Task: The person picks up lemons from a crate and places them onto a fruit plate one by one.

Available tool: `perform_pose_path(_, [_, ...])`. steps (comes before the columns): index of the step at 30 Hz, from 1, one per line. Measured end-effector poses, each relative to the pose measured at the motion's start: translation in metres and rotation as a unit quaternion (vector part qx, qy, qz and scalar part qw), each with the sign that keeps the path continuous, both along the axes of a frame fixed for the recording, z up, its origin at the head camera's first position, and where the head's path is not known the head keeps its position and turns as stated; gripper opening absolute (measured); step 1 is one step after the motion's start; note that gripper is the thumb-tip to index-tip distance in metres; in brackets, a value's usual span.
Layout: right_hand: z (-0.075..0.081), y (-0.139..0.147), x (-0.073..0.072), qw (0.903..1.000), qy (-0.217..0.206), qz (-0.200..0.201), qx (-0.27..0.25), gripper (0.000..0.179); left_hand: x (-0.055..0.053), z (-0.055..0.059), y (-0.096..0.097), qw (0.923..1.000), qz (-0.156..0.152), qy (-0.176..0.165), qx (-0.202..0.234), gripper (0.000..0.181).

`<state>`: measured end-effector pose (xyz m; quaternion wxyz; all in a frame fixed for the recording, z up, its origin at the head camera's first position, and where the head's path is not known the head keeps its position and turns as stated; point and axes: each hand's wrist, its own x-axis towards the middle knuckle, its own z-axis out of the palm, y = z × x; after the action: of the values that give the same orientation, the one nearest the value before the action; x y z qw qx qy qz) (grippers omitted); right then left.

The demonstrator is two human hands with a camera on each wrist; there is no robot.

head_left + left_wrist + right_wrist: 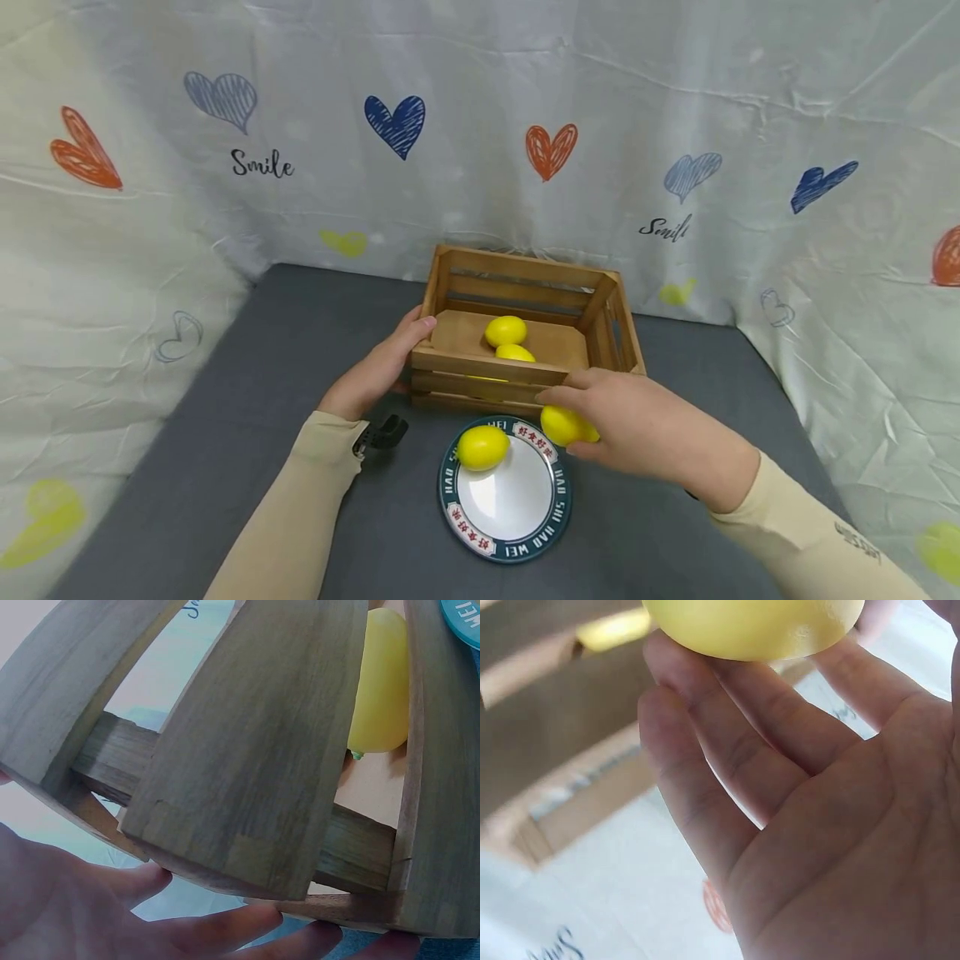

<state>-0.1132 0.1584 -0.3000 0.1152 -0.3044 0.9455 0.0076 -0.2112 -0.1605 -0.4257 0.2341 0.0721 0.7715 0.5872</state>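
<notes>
My right hand [637, 421] pinches a yellow lemon [567, 426] between thumb and fingers, just in front of the crate's front wall and over the plate's upper right edge. Its fingertips lie against the lemon [757, 626] in the right wrist view. My left hand [378, 367] grips the wooden slatted crate [491, 360] at its front left corner, thumb on the rim. In the left wrist view, its fingers [217, 930] touch the crate's outer side. Inside lie two lemons [506, 332], the nearer partly hidden by the front slats. Another lemon [483, 448] sits on the round plate [517, 548].
The plate, white with a dark green lettered rim, stands in front of the crate on the dark grey table [225, 417]. A pale curtain [480, 200] printed with hearts hangs behind and along both sides. A black watch strap [386, 433] is on the left wrist.
</notes>
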Motion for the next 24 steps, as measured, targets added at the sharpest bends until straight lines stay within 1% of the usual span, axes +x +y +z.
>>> perform_pose_path(6, [-0.035, -0.005, -0.004, 0.9991, -0.037, 0.006, -0.02, 0.053, 0.0, -0.002, 0.001, 1.0, 0.006, -0.005, 0.005, 0.097])
perform_pose_path(9, [-0.053, -0.007, -0.009, 0.9987, -0.041, 0.008, -0.029, 0.05, 0.0, -0.002, 0.0, 1.0, 0.007, -0.003, 0.004, 0.098])
perform_pose_path(14, [-0.079, -0.011, -0.015, 0.9987, -0.049, -0.006, -0.012, 0.048, 0.001, -0.002, 0.0, 1.0, 0.004, -0.003, 0.005, 0.096])
perform_pose_path(18, [-0.09, -0.015, -0.016, 0.9986, -0.05, -0.015, 0.004, 0.05, 0.0, -0.002, 0.0, 1.0, 0.006, -0.002, 0.003, 0.097])
perform_pose_path(24, [-0.094, -0.022, -0.017, 0.9982, -0.055, -0.018, 0.013, 0.049, -0.001, -0.002, 0.0, 0.9999, 0.009, -0.003, 0.002, 0.095])
